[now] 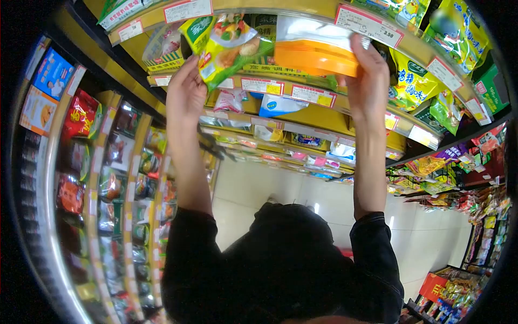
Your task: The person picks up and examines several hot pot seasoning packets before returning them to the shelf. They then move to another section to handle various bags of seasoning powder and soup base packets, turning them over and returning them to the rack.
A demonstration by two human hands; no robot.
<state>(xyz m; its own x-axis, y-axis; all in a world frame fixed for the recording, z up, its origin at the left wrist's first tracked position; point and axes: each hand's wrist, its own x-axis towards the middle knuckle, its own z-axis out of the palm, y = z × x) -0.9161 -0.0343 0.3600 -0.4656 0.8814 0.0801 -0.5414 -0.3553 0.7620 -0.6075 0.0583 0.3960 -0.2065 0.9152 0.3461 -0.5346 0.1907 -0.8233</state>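
My left hand is closed on the lower left edge of a green and yellow seasoning packet, which is tilted and printed with food pictures. In my right hand is an orange and white packet, gripped at its right end with the thumb and fingers around it. Both packets are held up in front of the shelf at the top of the view, close to each other. Behind them, a dark packet is partly covered. Right of my right hand stands a yellow seasoning packet on the shelf.
Price-tagged shelf edges curve across in front of me. Lower down lie a blue and white packet and a pink packet. A refrigerated-looking rack with packaged goods runs along the left. Tiled floor lies below.
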